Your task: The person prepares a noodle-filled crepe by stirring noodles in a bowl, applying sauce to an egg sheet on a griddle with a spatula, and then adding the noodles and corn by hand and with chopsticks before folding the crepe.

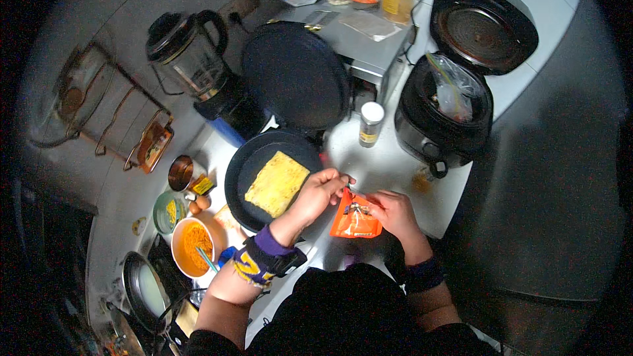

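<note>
Both hands are on an orange plastic packet (357,217) that bears writing. My left hand (320,192) pinches its upper left corner, with thumb and fingertips together. My right hand (394,211) grips the packet's right edge, thumb across the front. Whether the top is torn cannot be told. Just left of the packet sits a round black pan (240,178), partly behind my left forearm. In it lies a flat, yellow rectangular piece of food (277,183), perhaps an egg pancake.
A raised round black lid (296,76) stands behind the pan, beside a blender (190,59). A white-capped jar (371,126) and an open black cooker (440,123) holding a plastic bag are right. Left are a bowl of orange crumbs (195,244), eggs (200,203) and a glass bowl (160,212).
</note>
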Motion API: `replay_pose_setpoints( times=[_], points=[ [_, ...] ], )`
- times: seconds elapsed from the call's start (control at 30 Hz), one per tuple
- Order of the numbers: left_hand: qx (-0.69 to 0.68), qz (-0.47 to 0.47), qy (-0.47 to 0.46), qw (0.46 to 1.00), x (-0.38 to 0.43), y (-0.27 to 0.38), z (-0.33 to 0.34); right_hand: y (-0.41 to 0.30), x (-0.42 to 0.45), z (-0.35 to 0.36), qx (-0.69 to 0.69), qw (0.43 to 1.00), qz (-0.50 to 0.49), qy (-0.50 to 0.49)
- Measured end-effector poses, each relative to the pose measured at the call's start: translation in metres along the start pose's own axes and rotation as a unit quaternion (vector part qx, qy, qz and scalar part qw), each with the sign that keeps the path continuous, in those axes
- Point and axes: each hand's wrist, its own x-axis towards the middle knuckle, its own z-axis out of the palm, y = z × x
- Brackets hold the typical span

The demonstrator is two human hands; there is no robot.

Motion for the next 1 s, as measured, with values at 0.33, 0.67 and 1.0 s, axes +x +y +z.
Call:
replay_pose_setpoints(
  times=[0.33,0.67,1.0],
  points=[
    [0.044,-0.100,-0.016,0.994,0.121,-0.049,0.044,0.055,-0.039,-0.007,0.065,0.970,0.201,0.121],
    [0.078,-0.053,0.063,0.994,0.193,-0.141,0.043,0.085,-0.052,-0.016,-0.003,0.957,0.264,0.122],
    [0.048,0.023,-0.060,0.997,0.089,-0.087,0.047,0.069,-0.037,-0.014,0.221,0.919,0.266,0.188]
  ],
)
